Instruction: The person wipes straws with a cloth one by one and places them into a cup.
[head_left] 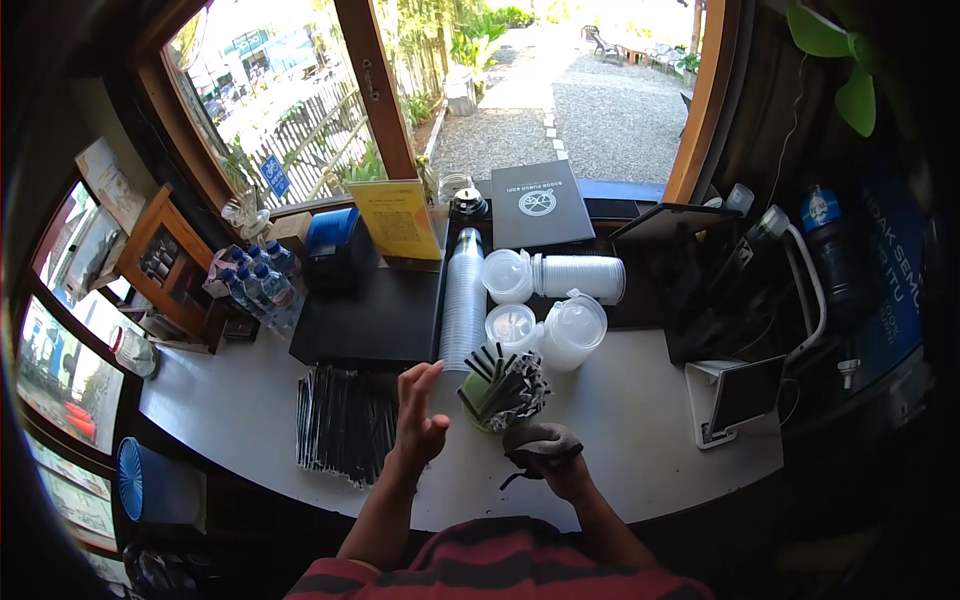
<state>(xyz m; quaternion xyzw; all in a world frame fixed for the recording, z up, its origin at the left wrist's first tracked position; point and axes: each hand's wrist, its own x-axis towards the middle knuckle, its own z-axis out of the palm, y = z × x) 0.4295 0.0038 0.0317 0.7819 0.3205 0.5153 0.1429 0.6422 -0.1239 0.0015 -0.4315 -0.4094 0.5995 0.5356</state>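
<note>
My left hand (418, 420) is raised above the counter with its fingers stretched and thumb apart, holding nothing. Below and to its left lies a wide bundle of black straws in clear wrappers (345, 425). My right hand (566, 472) is closed on a dark grey cloth (541, 445), which hides most of the fingers. A thin black strip sticks out at the cloth's lower left. Just beyond the cloth stands a green container (474, 392), filled with black straws (505, 388) in crumpled wrappers.
Behind the straws are a long stack of clear cups (464, 300) and several stacks of plastic lids (574, 330). A black box (370, 315) sits left, near water bottles (265, 290). A tablet on a white stand (745, 395) is at right; a black menu (541, 205) rests by the window.
</note>
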